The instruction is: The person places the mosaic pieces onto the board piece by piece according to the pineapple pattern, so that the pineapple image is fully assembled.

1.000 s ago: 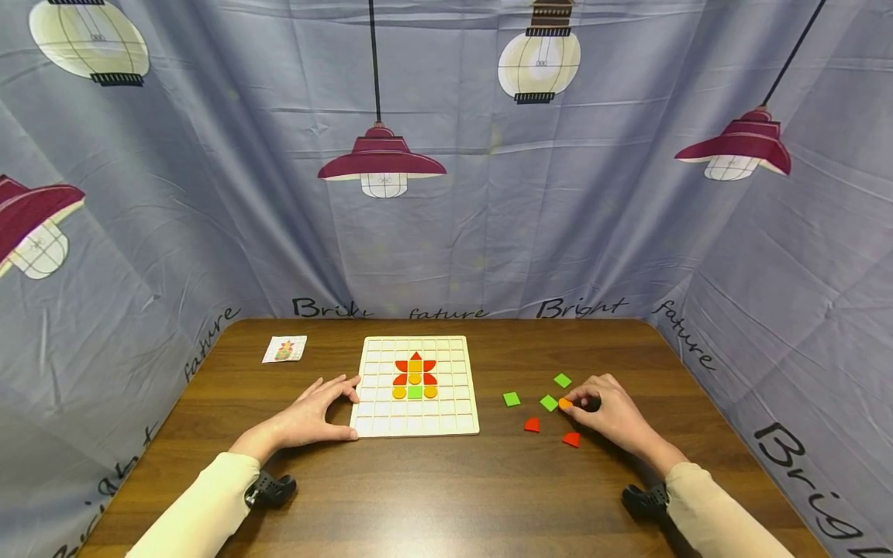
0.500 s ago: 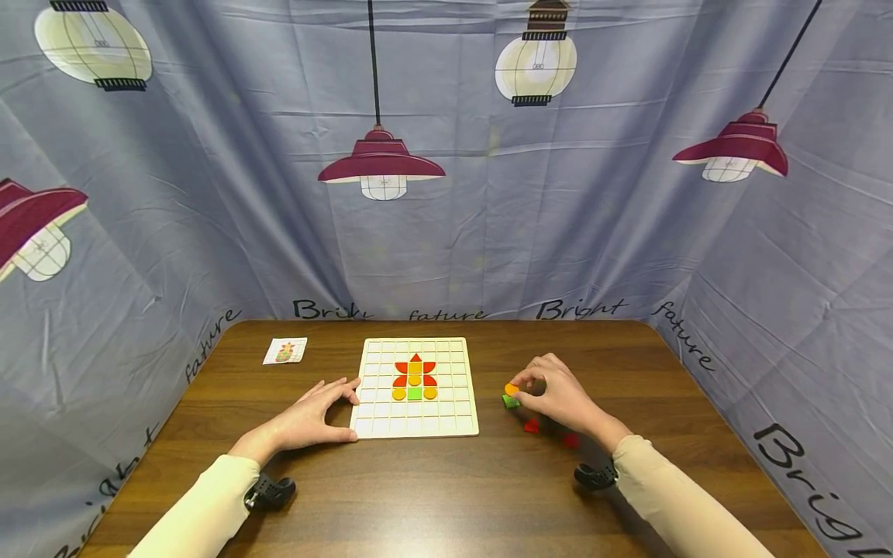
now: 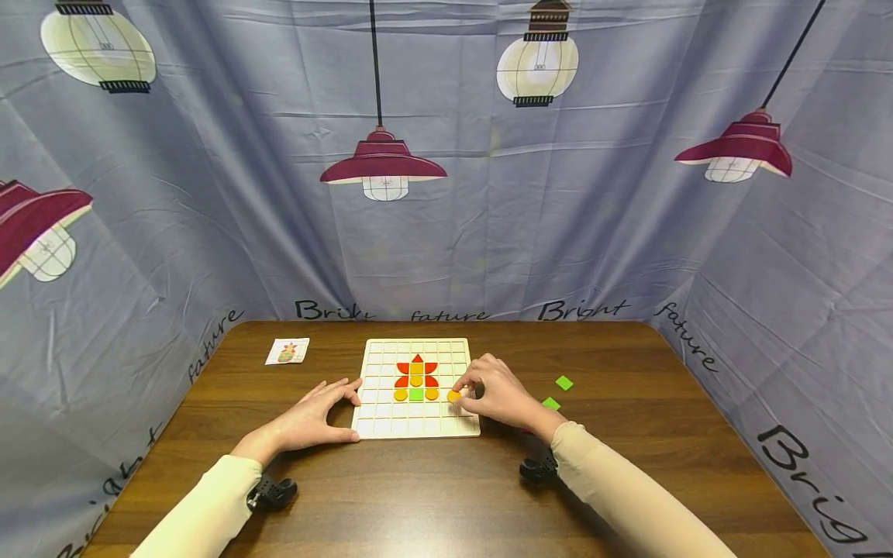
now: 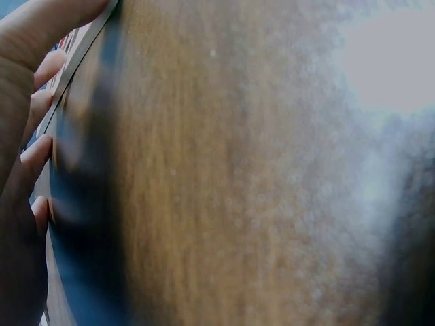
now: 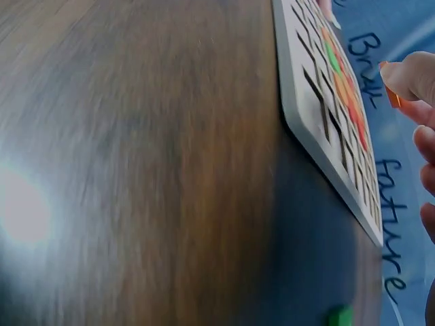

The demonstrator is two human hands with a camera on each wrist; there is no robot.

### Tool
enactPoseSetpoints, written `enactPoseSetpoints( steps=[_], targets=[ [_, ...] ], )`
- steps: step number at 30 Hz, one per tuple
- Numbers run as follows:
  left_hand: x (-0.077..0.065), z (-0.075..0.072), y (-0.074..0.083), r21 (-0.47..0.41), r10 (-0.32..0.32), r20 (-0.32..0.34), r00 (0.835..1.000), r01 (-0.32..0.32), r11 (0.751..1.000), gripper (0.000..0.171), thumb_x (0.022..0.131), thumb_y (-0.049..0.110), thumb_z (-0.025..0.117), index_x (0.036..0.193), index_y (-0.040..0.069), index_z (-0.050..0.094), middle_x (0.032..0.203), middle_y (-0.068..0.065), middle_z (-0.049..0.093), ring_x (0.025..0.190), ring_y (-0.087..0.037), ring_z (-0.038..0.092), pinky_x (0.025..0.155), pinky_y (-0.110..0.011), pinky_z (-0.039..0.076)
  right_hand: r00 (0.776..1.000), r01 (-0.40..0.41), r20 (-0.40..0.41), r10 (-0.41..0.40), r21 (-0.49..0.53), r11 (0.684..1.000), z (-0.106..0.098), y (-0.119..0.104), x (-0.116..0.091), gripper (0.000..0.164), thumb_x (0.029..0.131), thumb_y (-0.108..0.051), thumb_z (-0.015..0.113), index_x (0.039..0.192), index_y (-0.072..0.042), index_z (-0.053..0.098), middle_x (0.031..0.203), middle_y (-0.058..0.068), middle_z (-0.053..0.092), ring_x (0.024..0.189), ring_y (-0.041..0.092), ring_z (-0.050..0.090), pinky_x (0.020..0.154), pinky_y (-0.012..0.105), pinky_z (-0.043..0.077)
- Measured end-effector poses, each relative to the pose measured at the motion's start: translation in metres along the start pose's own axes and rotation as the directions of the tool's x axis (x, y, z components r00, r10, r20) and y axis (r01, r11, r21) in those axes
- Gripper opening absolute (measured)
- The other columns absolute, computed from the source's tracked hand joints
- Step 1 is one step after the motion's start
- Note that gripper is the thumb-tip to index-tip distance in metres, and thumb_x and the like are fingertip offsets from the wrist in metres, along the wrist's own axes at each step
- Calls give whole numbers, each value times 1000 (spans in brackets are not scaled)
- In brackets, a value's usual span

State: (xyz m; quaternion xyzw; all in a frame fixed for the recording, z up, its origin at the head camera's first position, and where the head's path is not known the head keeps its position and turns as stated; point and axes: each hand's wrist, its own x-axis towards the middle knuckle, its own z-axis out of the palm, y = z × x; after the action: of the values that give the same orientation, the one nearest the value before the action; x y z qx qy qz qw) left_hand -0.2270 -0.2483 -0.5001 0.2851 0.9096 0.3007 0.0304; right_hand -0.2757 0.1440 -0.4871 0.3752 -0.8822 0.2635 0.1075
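Observation:
My right hand (image 3: 498, 397) pinches a round orange tile (image 3: 454, 396) between thumb and fingertips, over the right part of a pale gridded board (image 3: 380, 425). In the right wrist view, the orange tile (image 5: 391, 85) stands edge-on above the board. On the board lies a pattern of tiles: a red triangle (image 3: 417, 359) on top, red curved pieces, an orange square, orange rounds and a green square (image 3: 416, 394). Thumb and fingers spread, my left hand (image 3: 307, 418) rests at the board's left edge. The left wrist view shows its fingertips against that edge.
Loose green tiles (image 3: 564, 383) lie on the brown wooden table (image 3: 418, 496) to the right; red pieces there are mostly hidden by my right arm. A small card (image 3: 287, 351) printed with a coloured tile figure lies at the back left. A printed curtain (image 3: 446, 256) surrounds the table.
My right hand has picked up the orange round tile from among the loose tiles and carried it left to over the board. My left hand has stayed at the board's edge.

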Motion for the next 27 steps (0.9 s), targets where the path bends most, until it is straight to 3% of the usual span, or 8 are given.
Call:
enactPoseSetpoints(
  steps=[10, 21, 27],
  targets=[
    [1, 0, -1, 0, -3, 10, 1000, 3, 1000, 46, 84, 46, 82, 113, 19, 59, 159, -14, 42, 148, -44, 31, 120, -66, 11, 1000, 14, 8, -14, -9, 1000, 26, -15, 17, 18, 83, -37, 85, 93, -24, 78, 88, -15, 64, 91, 8, 49, 83, 33, 41],
    [1, 0, -3, 1, -6, 14, 1000, 6, 1000, 47, 84, 47, 82, 113, 19, 59, 159, -15, 41, 149, -44, 29, 120, -65, 10, 996, 84, 12, -83, -116, 990, 49, -30, 29, 15, 84, -41, 83, 89, -28, 78, 78, -18, 53, 87, 7, 46, 76, 26, 39],
    [1, 1, -4, -8, 8, 5, 1000, -7, 1000, 47, 84, 48, 82, 113, 18, 59, 159, -16, 42, 148, -45, 29, 120, -66, 9, 998, 61, 16, -59, -146, 987, 55, -32, 32, 15, 84, -43, 83, 89, -30, 79, 76, -21, 49, 86, 6, 44, 75, 26, 37]
  ],
)
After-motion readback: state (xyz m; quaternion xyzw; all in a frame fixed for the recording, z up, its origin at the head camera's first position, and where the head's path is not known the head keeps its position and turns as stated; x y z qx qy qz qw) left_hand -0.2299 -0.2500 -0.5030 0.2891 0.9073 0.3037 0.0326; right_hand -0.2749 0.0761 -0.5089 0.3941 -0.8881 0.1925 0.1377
